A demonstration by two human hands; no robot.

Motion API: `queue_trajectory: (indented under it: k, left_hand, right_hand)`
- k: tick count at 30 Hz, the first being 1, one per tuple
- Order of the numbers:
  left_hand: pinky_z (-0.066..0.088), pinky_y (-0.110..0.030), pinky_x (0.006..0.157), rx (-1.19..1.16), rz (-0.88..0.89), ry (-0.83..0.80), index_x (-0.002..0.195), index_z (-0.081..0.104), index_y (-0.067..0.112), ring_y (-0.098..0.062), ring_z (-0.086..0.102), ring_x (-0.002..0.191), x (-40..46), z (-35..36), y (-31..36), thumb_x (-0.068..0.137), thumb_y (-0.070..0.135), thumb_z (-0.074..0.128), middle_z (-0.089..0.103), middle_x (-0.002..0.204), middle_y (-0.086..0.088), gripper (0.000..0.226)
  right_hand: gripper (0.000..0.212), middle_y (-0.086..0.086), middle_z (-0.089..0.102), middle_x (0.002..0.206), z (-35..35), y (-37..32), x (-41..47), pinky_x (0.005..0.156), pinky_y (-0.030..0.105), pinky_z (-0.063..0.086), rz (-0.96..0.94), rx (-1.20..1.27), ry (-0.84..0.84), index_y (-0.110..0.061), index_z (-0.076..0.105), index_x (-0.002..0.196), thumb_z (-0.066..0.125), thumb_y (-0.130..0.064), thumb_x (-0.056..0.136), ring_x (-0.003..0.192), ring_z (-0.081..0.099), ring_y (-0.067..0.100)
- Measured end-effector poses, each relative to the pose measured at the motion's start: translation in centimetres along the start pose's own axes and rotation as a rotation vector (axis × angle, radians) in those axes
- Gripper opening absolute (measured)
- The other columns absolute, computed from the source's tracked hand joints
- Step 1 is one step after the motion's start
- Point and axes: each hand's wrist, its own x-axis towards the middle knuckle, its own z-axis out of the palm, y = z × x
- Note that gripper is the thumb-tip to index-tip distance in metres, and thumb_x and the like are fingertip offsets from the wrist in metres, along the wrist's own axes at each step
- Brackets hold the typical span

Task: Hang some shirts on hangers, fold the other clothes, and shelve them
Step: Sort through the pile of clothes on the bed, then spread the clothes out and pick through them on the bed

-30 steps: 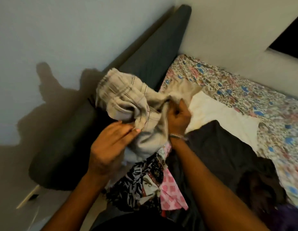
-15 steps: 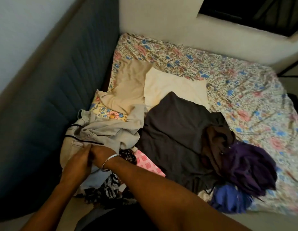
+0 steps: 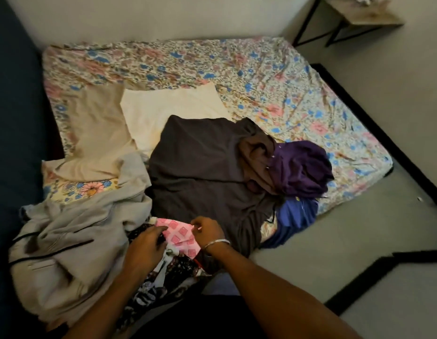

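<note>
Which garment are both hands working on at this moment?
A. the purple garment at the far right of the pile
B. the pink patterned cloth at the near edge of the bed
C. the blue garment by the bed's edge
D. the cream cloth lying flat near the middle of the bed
B: the left hand and the right hand both meet at the pink patterned cloth, the right pinching its edge, with no other garment touched.

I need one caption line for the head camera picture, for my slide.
Both hands, left hand and right hand, take the pink patterned cloth from the clothes pile on the floral bed sheet.
</note>
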Motion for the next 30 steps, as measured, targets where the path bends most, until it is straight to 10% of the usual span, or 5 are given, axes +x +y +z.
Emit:
queue_trajectory:
  k: [13,21,30]
  left_hand:
    - [0.040,-0.035,0.112,-0.113,-0.437,-0.170,0.133,0.061,0.009,-0.028,0.055,0.127,10.8,12.1,1.0,0.089,0.019,0.075,0.061,0.136,-0.012,0.047]
    - [0.029,-0.031,0.119,0.021,-0.265,-0.388,0.146,0.052,0.019,-0.023,0.040,0.144,17.5,22.4,5.4,0.091,0.021,0.072,0.042,0.157,-0.002,0.059]
    - [0.039,-0.030,0.112,-0.004,-0.181,-0.451,0.144,0.053,0.020,-0.022,0.049,0.136,16.9,24.5,9.1,0.090,0.020,0.070,0.047,0.150,0.000,0.056]
  right_hand:
    - [0.024,0.000,0.073,0.112,-1.7,12.6,7.0,0.086,0.034,0.054,0.295,-0.026,-0.025,-0.027,0.073,0.110,0.069,-0.027,0.086,0.107,0.067,0.026]
    - [0.082,0.018,0.058,0.133,-2.1,21.2,15.3,0.092,0.044,0.052,0.763,0.159,0.182,-0.003,0.050,0.137,0.083,-0.046,0.075,0.117,0.060,0.039]
    - [0.035,0.007,0.064,0.055,-3.4,25.8,21.3,0.063,0.042,0.055,0.918,0.689,0.105,-0.006,0.063,0.061,0.074,-0.025,0.088,0.056,0.064,0.031]
